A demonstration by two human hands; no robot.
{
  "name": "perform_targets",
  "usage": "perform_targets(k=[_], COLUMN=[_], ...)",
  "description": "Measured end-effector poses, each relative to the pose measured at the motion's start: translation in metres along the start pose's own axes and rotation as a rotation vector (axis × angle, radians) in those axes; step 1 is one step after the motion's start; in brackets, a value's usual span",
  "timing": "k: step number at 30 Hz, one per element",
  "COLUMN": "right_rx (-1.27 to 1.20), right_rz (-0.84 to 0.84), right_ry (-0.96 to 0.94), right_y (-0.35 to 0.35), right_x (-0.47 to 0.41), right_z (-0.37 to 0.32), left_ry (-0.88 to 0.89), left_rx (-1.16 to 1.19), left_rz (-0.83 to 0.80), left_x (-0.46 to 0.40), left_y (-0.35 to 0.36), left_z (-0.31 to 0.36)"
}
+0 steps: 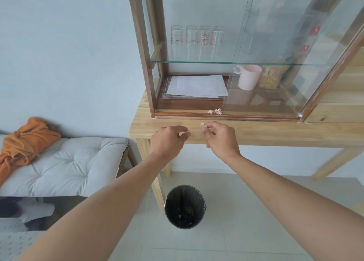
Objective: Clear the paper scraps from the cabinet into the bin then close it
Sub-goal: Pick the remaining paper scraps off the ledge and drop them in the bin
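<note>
A wooden cabinet (143,63) with glass sliding doors stands on a pale wooden table (256,131); its left half is open. Two or three small crumpled paper scraps (215,111) lie on the cabinet's front sill, by the edge of the glass door (275,67). My right hand (218,137) is just in front of the sill, its fingertips pinched on a small paper scrap (202,124). My left hand (169,140) hovers beside it over the table's front edge, fingers curled and apart, holding nothing. A black bin (185,206) stands on the floor below the hands.
Inside the cabinet lie white sheets (197,86) on the bottom; a pink mug (249,77) and a jar stand behind the glass, with several measuring glasses (197,41) on the glass shelf. A cushioned bench (65,164) with an orange cloth (25,142) is at left.
</note>
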State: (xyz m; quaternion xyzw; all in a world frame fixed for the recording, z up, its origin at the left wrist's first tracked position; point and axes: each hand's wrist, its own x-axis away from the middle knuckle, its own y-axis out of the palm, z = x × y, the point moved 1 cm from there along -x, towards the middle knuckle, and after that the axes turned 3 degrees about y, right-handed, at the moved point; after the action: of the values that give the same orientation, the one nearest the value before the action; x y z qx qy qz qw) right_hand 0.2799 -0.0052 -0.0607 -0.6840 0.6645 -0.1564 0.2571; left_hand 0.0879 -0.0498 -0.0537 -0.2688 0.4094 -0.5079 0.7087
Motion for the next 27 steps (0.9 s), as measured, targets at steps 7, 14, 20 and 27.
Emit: perform_targets(k=[7, 14, 20, 27], right_rx=[-0.038, -0.013, 0.031, 0.135], right_rz=[-0.031, -0.081, -0.154, -0.255], right_ry=[0.070, 0.152, 0.209, 0.240], right_y=[0.010, 0.040, 0.076, 0.125], right_x=[0.039, 0.052, 0.050, 0.050], right_z=[0.032, 0.085, 0.141, 0.210], left_ry=[0.003, -0.062, -0.136, -0.214], left_rx=[-0.011, -0.030, -0.037, -0.054], left_rz=[-0.091, -0.157, -0.195, -0.281], left_x=[0.040, 0.059, 0.069, 0.084], left_y=[0.015, 0.059, 0.115, 0.185], left_z=[-0.017, -0.049, -0.089, -0.139])
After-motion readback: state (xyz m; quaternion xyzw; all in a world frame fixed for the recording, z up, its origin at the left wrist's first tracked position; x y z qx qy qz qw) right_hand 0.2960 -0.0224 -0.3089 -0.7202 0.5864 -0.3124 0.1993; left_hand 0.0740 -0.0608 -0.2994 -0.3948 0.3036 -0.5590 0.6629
